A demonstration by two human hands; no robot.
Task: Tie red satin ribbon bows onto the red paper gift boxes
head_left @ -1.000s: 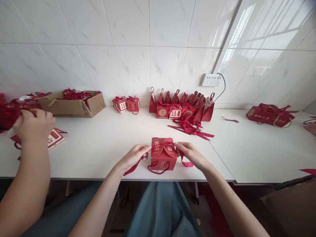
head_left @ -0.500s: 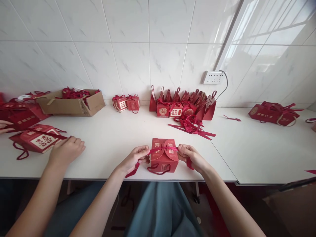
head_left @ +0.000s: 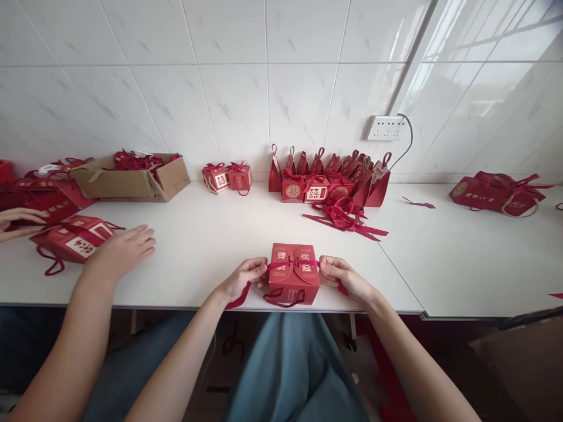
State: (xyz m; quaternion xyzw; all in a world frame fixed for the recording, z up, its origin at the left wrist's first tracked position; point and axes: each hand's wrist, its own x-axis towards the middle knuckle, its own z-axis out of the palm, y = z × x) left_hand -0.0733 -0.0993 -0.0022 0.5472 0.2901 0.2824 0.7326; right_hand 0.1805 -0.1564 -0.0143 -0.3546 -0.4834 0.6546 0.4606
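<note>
A red gift box (head_left: 293,287) with gold lettering and a corded handle stands near the table's front edge. Across its top, through slots in the folded flaps, runs a dark red ribbon (head_left: 281,267). My left hand (head_left: 246,276) pinches the ribbon at the box's left side, with a loose tail hanging below the fingers. At the right side my right hand (head_left: 343,276) pinches the other end, its tail partly hidden behind the fingers. The ribbon lies taut between both hands.
A co-worker's hand (head_left: 127,249) is beside another red box (head_left: 73,240) at left. Behind are a cardboard box (head_left: 112,186) of ribbons, two small boxes (head_left: 226,177), grouped red boxes (head_left: 316,187), a loose ribbon pile (head_left: 341,215) and a red box (head_left: 495,193) at right.
My hands keep hold of the ribbon with hardly any movement. At left, the co-worker's hand has let go of the ribbon and opened, and their box has turned and shifted right.
</note>
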